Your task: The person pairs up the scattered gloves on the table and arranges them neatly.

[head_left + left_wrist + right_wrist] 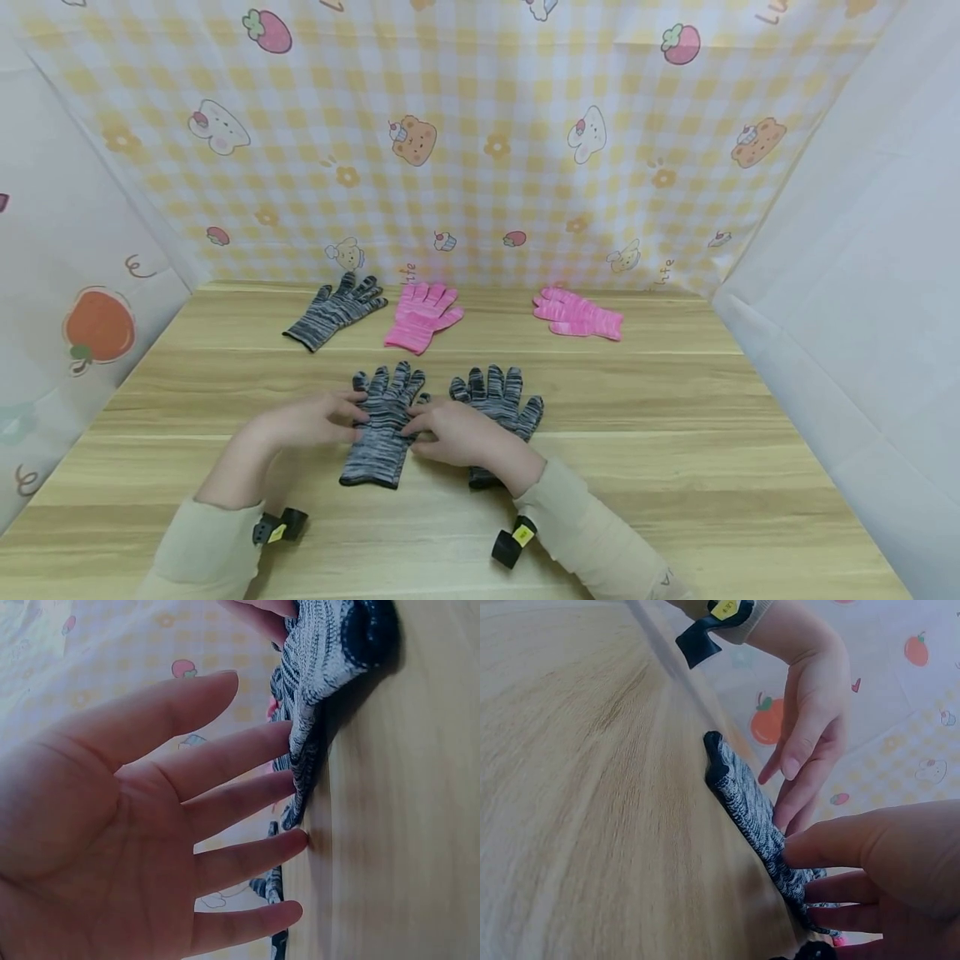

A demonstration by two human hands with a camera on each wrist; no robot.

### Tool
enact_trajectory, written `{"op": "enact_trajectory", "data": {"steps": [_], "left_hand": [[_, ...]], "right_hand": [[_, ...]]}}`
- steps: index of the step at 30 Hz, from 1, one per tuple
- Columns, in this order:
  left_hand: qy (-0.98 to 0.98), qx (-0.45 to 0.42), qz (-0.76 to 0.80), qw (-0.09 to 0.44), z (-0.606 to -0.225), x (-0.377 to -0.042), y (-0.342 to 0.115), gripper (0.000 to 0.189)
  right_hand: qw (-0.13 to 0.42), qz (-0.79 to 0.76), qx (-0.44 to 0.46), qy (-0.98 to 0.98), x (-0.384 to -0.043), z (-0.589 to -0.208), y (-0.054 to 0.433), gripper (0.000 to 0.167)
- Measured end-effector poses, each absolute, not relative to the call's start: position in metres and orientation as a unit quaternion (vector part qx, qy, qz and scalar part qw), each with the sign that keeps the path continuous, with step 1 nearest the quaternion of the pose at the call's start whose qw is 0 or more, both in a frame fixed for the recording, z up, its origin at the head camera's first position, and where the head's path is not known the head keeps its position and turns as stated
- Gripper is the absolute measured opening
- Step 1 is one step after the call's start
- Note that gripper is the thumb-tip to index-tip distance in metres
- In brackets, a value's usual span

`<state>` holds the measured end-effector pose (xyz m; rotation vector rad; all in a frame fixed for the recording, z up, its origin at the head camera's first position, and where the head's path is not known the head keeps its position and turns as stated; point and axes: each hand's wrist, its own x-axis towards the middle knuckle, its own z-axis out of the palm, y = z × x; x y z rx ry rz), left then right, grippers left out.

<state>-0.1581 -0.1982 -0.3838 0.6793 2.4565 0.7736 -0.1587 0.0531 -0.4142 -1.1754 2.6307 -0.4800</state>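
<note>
A grey-and-black knit glove [381, 433] lies on the table with its fingers pointing away from me. My left hand [318, 421] is at its left side; in the left wrist view the fingers [240, 754] are spread, straight, with some tips touching the glove's edge [322, 660]. On the opposite side, my right hand [457, 432] touches the glove's right edge with thumb and fingertips, the fingers relaxed. The right wrist view shows its thumb [825, 844] against the glove's side [754, 814]. A second grey-and-black glove [498, 400] lies partly hidden under my right hand and forearm.
Farther back lie another grey-and-black glove [337, 310], a pink glove [423, 317] and a second pink glove [577, 315] turned sideways. A yellow checked cloth [495, 192] hangs behind the wooden table [675, 467], with white cloth [862, 250] along the sides.
</note>
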Motion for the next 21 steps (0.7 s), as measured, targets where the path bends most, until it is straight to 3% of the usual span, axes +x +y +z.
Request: {"op": "enact_trajectory", "data": {"steps": [11, 21], "left_hand": [[0.9, 0.233, 0.273, 0.246, -0.379, -0.154, -0.191, 0.04], [0.901, 0.266, 0.255, 0.228, -0.38, -0.153, -0.189, 0.037]], "right_hand": [[0.122, -0.155, -0.419, 0.886, -0.16, -0.416, 0.062, 0.031], [0.15, -0.089, -0.442, 0.88, -0.157, -0.412, 0.064, 0.045]]}}
